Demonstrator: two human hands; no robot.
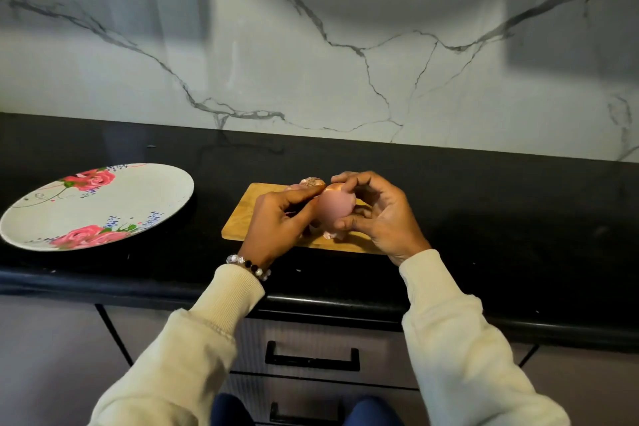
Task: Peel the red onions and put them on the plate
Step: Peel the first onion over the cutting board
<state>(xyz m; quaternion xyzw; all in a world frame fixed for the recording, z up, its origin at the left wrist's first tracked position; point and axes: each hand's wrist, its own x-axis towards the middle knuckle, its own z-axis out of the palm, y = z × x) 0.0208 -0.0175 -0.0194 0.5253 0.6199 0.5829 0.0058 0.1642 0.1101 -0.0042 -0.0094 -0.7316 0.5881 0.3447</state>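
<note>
Red onion (334, 208) is held above the cutting board (242, 221). Left hand (281, 218) pinches its top skin; right hand (377, 214) grips it from 3 o'clock. Plate (138, 197) lies at 9 o'clock, well apart on the surface (484, 204), near the front edge.

Both hands hold a pinkish, mostly peeled red onion (334, 207) above a light wooden cutting board (242, 223) on the glossy black worktop (484, 211). The right hand (383, 218) curls round it; the left hand (280, 218) pinches at its top. Another papery-skinned onion (312, 181) lies on the board behind. A round white plate with pink roses (100, 206) sits well apart to the left.
</note>
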